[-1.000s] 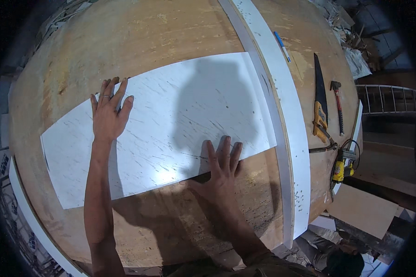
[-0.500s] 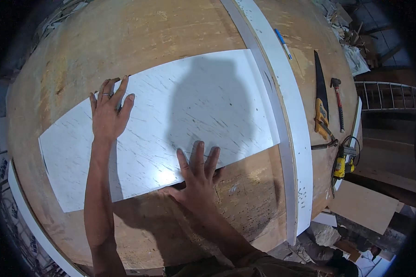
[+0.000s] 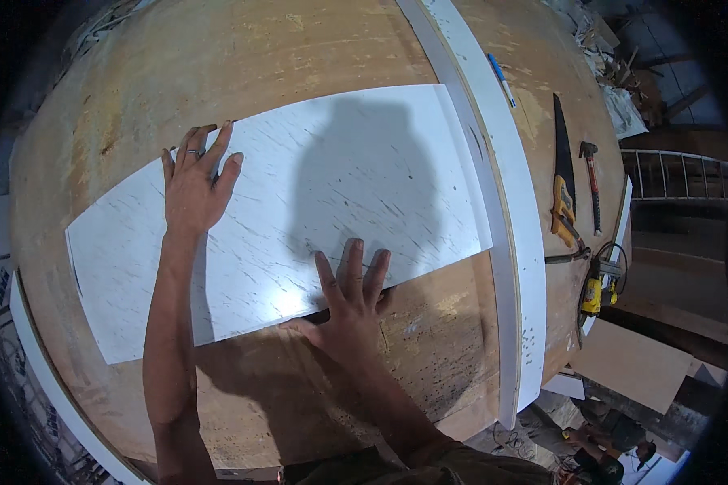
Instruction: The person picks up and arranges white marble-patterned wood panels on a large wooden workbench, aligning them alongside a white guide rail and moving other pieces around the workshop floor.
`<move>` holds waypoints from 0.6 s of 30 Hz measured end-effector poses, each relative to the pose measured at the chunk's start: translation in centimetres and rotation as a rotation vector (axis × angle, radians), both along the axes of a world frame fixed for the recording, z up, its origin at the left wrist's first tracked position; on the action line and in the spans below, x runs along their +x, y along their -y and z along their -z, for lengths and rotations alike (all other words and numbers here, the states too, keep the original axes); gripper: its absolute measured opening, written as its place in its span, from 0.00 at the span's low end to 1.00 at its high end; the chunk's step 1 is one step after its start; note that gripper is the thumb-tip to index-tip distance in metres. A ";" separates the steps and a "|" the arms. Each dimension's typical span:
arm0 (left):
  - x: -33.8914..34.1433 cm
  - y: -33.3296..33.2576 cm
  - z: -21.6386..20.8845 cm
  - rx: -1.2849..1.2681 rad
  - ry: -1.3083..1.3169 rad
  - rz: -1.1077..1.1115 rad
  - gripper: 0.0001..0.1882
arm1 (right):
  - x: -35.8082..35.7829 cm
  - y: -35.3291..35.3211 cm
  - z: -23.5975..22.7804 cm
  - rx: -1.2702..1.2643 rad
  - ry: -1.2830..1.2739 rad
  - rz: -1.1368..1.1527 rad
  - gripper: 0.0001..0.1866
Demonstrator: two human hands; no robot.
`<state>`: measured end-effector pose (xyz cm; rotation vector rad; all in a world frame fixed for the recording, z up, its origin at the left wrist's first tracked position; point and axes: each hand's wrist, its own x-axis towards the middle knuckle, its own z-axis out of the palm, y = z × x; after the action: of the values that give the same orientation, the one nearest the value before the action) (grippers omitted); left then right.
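Observation:
A white panel (image 3: 364, 162) with grey streaks, like marble, lies flat on the worn wooden worktop (image 3: 429, 339). Its right end is up against a long white strip (image 3: 519, 242) with a raised edge. My left hand (image 3: 194, 190) rests on the panel's left part, fingers apart, their tips at the far edge. At the near edge, my right hand (image 3: 348, 311) has its fingers spread on the panel's face, with the thumb along the edge. Neither hand is wrapped around anything. The shadow of a head falls across the panel.
Right of the strip lie a blue-and-white pen (image 3: 501, 80), a handsaw (image 3: 563, 174) with a yellow handle, a hammer (image 3: 592, 186) and a yellow power tool (image 3: 594, 296). A ladder (image 3: 679, 174) and a plywood piece (image 3: 631, 364) are beyond. Another person (image 3: 611, 436) is at the lower right.
The view has shifted slightly. Both hands stay on the panel in nearly the same places. More of the other person shows at the lower right.

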<state>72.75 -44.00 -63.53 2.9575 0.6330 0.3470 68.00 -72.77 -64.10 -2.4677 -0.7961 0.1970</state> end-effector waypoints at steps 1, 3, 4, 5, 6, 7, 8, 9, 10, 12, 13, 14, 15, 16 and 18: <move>0.0 0.1 0.0 -0.003 -0.009 -0.002 0.28 | 0.0 0.0 -0.6 -0.075 -0.037 -0.010 0.58; -0.1 -0.1 -0.1 -0.013 -0.022 -0.004 0.27 | -0.1 -0.3 -1.5 -0.158 -0.078 -0.020 0.57; -0.1 -0.2 -0.1 -0.004 -0.032 -0.009 0.27 | -0.1 -0.7 -1.7 -0.190 -0.094 -0.009 0.57; -0.2 -0.3 0.0 0.005 -0.041 -0.014 0.27 | -0.1 -0.9 -1.8 -0.222 -0.109 0.002 0.57; -0.2 -0.3 0.0 0.002 -0.041 -0.020 0.27 | -0.1 -0.9 -1.8 -0.225 -0.108 -0.003 0.57; -0.1 -0.3 0.0 0.005 -0.035 -0.017 0.27 | -0.1 -0.8 -1.7 -0.174 -0.098 0.008 0.57; -0.1 -0.2 -0.1 0.009 -0.029 -0.013 0.27 | -0.1 -0.7 -1.6 -0.123 -0.089 0.020 0.57; 0.0 -0.2 0.0 0.007 -0.028 -0.014 0.27 | -0.1 -0.7 -1.5 -0.124 -0.088 0.019 0.57; 0.0 -0.1 0.1 0.004 -0.029 -0.015 0.27 | -0.1 -0.6 -1.4 -0.120 -0.098 0.024 0.56; 0.2 0.0 0.4 0.004 -0.031 -0.017 0.27 | 0.1 -0.5 -1.5 -0.112 -0.110 0.028 0.56; 0.3 0.1 0.5 0.009 -0.031 -0.019 0.27 | 0.3 -0.4 -1.6 -0.147 -0.110 0.019 0.56; 0.4 0.1 0.6 0.013 -0.031 -0.022 0.27 | 0.5 -0.3 -1.7 -0.182 -0.110 0.009 0.56; 0.6 0.2 0.5 0.012 -0.027 -0.017 0.27 | 0.5 -0.2 -1.5 -0.183 -0.107 0.015 0.56; 0.8 0.3 0.4 -0.012 -0.020 -0.013 0.27 | 0.6 -0.1 -1.0 -0.121 -0.053 0.036 0.56; 0.5 -0.2 0.1 -0.024 -0.018 -0.027 0.28 | 0.5 -0.4 -0.3 -0.047 -0.004 0.040 0.57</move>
<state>73.20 -43.85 -63.61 2.9350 0.6746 0.3125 68.51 -72.41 -63.83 -2.5239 -0.7477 0.2079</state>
